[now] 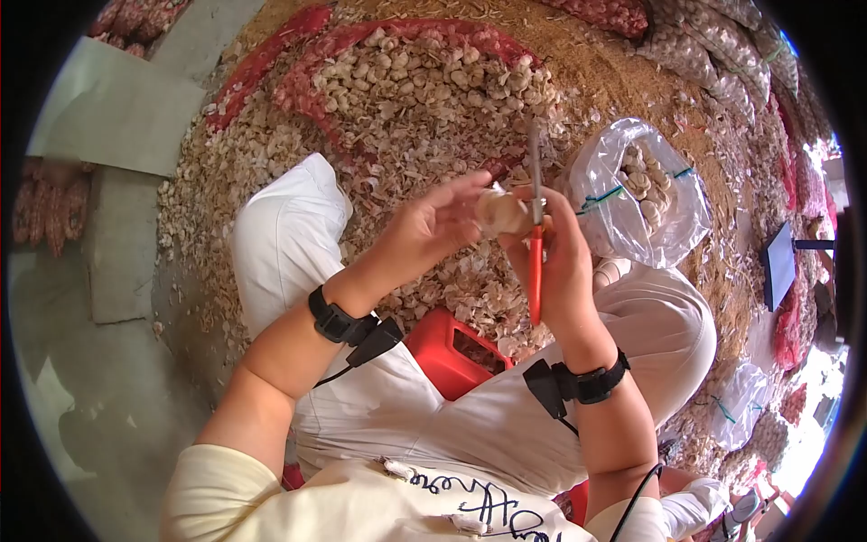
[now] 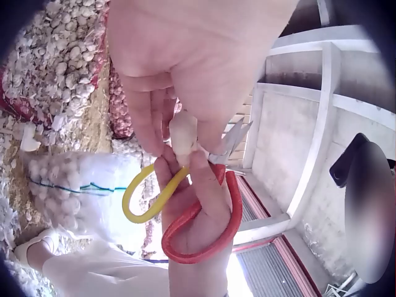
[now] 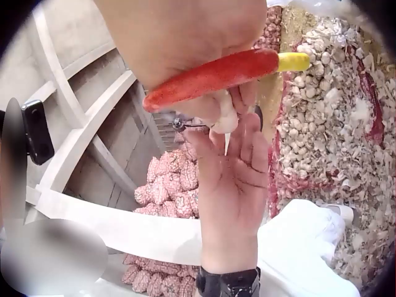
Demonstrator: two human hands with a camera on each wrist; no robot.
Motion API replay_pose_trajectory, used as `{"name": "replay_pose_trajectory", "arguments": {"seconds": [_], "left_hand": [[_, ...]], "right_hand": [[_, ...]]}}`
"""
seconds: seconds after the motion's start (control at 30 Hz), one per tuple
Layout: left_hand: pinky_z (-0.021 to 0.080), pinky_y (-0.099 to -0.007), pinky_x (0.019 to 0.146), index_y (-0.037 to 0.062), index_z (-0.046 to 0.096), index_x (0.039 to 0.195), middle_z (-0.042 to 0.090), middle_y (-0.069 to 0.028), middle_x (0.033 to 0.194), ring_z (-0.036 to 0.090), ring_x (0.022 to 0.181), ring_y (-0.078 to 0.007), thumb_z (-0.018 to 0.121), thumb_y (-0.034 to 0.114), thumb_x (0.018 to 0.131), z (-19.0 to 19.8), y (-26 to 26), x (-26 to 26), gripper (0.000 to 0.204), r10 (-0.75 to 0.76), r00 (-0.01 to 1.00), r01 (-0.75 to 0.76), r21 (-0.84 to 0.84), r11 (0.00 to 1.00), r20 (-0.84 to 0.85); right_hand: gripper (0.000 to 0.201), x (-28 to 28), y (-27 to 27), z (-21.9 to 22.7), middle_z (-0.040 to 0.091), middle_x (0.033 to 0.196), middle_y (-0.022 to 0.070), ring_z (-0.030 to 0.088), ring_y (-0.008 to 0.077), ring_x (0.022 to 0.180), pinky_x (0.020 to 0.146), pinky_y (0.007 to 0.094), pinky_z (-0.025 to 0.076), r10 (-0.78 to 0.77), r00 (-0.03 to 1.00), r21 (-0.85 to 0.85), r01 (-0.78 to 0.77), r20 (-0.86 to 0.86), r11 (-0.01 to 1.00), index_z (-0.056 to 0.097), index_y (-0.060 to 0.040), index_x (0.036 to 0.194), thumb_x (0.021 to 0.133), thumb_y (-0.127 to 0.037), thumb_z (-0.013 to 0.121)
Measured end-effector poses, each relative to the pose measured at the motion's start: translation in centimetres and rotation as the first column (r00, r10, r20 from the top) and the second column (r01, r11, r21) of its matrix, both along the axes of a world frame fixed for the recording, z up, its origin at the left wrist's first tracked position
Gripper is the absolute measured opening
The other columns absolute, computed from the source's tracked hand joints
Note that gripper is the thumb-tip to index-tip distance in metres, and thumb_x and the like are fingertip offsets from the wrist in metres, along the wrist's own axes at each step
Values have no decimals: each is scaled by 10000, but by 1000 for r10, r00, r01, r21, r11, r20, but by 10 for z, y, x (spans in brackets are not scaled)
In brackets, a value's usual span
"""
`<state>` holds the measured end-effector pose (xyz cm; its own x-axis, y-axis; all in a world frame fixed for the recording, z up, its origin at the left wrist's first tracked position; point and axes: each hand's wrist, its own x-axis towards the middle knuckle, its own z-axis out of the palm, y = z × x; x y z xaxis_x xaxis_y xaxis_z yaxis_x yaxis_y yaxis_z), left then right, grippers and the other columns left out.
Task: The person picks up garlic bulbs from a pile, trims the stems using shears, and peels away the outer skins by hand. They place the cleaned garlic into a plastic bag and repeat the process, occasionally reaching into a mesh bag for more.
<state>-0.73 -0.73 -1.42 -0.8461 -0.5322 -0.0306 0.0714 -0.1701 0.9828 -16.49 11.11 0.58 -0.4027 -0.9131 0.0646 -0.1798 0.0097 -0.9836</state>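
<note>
My right hand (image 1: 562, 271) holds a pair of scissors with one red and one yellow handle (image 2: 139, 213); the blades (image 1: 535, 154) point away from me. The thumb and fingers of this same hand also pinch a pale garlic bulb (image 1: 503, 215) beside the scissors. In the right wrist view, the thin stem of the bulb (image 3: 226, 120) points toward my left palm. My left hand (image 1: 442, 217) is right at the bulb, its fingers extended and spread around it, with the palm (image 3: 232, 179) showing.
A clear plastic bag (image 1: 601, 149) with garlic bulbs stands at the right. Beyond my hands lies a heap of garlic bulbs (image 1: 406, 68) on red netting, with loose skins all around. A red plastic container (image 1: 442, 361) sits between my legs. Filled net sacks (image 1: 695, 45) line the back right.
</note>
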Motion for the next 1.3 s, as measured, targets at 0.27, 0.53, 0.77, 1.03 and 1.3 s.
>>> {"name": "replay_pose_trajectory", "arguments": {"seconds": [0.27,0.53,0.77,1.03,1.3], "left_hand": [[490,-322,944,63,455,1268,553,-96,1228,565,1126,-178,675,-13,847,4,7,1,481,52,999,-52,-36,998,-3],[534,-300,822,60,385,1247,588,-99,1107,634,954,-175,640,101,892,-3,-2,3,439,-10,982,40,-157,987,186],[568,-301,651,131,517,1222,644,-110,1014,663,732,-186,420,311,1008,-105,2,2,295,-71,914,-221,637,738,399],[511,-243,692,119,570,1060,614,-8,943,610,857,-88,365,402,1021,29,49,-122,352,-137,991,106,652,750,-4],[448,-260,571,75,586,1068,569,7,787,517,623,-95,446,313,1008,-44,30,-123,282,-73,948,-2,234,972,310]], "right_hand": [[396,3,1,-6,556,1139,122,615,227,944,813,322,500,18,984,-33,-13,177,999,470,-14,1238,873,-36,622],[416,-10,0,10,564,1103,123,635,180,811,735,317,515,-79,850,-18,103,520,994,417,25,1276,964,-223,537],[400,-17,1,25,572,1067,108,629,168,766,702,303,507,-121,836,-40,168,536,985,444,7,1251,949,-227,562],[432,-27,35,62,576,1078,113,621,163,804,717,306,509,14,836,-193,110,549,975,405,16,1278,952,-224,554],[425,-41,63,78,537,1140,104,584,145,896,801,279,486,75,725,-216,104,685,971,396,-3,1311,930,-106,551]]}}
